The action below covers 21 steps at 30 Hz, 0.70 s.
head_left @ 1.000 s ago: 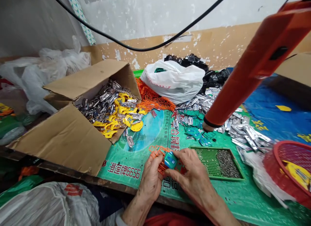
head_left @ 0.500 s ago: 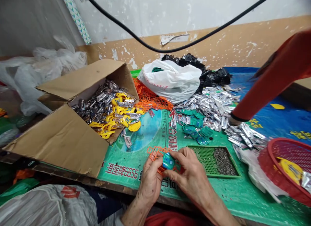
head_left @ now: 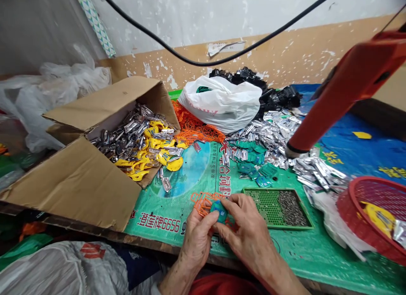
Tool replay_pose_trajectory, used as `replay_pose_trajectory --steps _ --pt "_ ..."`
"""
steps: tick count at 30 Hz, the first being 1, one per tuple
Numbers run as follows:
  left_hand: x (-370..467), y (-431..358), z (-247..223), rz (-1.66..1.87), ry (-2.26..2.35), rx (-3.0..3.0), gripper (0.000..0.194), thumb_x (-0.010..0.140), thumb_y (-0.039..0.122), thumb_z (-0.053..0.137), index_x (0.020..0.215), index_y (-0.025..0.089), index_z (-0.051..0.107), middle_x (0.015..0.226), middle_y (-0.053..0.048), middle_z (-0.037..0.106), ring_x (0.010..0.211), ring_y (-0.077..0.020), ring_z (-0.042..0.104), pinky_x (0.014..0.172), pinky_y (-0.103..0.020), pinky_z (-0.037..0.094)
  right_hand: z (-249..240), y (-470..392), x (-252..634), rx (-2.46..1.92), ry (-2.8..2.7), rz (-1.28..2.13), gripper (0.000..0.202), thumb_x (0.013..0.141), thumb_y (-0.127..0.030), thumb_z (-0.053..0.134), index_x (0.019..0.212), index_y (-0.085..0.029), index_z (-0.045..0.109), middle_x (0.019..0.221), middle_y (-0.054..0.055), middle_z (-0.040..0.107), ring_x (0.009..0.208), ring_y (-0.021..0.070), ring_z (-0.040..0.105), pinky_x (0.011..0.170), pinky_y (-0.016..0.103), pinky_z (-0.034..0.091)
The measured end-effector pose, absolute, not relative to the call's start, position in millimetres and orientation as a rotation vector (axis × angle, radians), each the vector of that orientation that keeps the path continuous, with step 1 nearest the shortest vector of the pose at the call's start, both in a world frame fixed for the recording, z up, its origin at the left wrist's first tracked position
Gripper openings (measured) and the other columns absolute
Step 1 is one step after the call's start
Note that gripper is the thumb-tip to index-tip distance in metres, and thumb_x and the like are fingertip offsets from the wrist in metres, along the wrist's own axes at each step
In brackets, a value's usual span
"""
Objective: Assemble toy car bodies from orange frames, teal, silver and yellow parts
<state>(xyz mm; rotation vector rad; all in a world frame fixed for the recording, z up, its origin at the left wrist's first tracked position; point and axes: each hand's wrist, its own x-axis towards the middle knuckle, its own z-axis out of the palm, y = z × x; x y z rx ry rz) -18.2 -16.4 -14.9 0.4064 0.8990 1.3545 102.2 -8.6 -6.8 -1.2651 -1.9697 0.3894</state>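
A small teal plastic part (head_left: 218, 210) is pinched between my left hand (head_left: 199, 233) and my right hand (head_left: 249, 227) near the front edge. My left thumb presses on its face, and my right fingers grip its right side. An orange plastic frame piece (head_left: 203, 202) sticks out above my left fingers, also held in that hand. Just beyond my hands lies a loose pile of teal parts (head_left: 253, 159). To the right of them is a green perforated tray (head_left: 264, 207) with many tiny metal pieces on its right side.
An open cardboard box (head_left: 82, 185) at left spills metal and yellow parts (head_left: 139, 164). Behind are orange pieces (head_left: 196, 132), a white bag (head_left: 222, 102) and silver parts (head_left: 269, 134). A red machine arm (head_left: 336, 100) and red basket (head_left: 352, 210) stand at right.
My left thumb has moved over the teal part, covering more of it, and the part has turned slightly. The whole view has shifted a little, bringing more of the red arm into sight.
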Motion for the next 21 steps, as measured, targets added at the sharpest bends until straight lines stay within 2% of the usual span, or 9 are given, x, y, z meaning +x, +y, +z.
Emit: replay_pose_trajectory --steps 6,12,21 --pt "-16.9 -15.6 -18.6 1.407 0.848 0.279 0.022 0.072 0.028 0.078 0.089 0.017 0.069 0.087 -0.001 0.069 0.074 -0.0107 0.063 0.068 -0.019 0.051 -9.6 -5.2 101.4 -1.261 -1.883 0.404 0.03 0.073 -0.02 0.073 0.1 -0.019 0.06 0.093 0.007 0.055 0.086 0.0224 0.05 0.072 0.037 0.046" --pt "-19.5 -14.9 -19.9 1.409 0.792 0.251 0.021 0.071 0.028 0.079 0.085 0.016 0.069 0.082 -0.001 0.068 0.071 -0.0108 0.063 0.063 -0.019 0.052 -10.3 -3.3 102.0 -1.242 -1.868 0.424 0.031 0.072 -0.023 0.075 0.1 -0.019 0.063 0.091 0.007 0.056 0.084 0.0217 0.05 0.069 0.036 0.046" --pt "-19.8 -15.3 -18.9 1.362 0.773 0.335 0.023 0.075 0.022 0.073 0.097 0.015 0.068 0.093 -0.004 0.069 0.079 -0.0131 0.064 0.071 -0.021 0.052 -12.8 -10.5 99.8 -1.257 -1.927 0.308 0.032 0.076 -0.021 0.071 0.105 -0.02 0.058 0.095 0.008 0.057 0.084 0.0221 0.051 0.068 0.036 0.048"
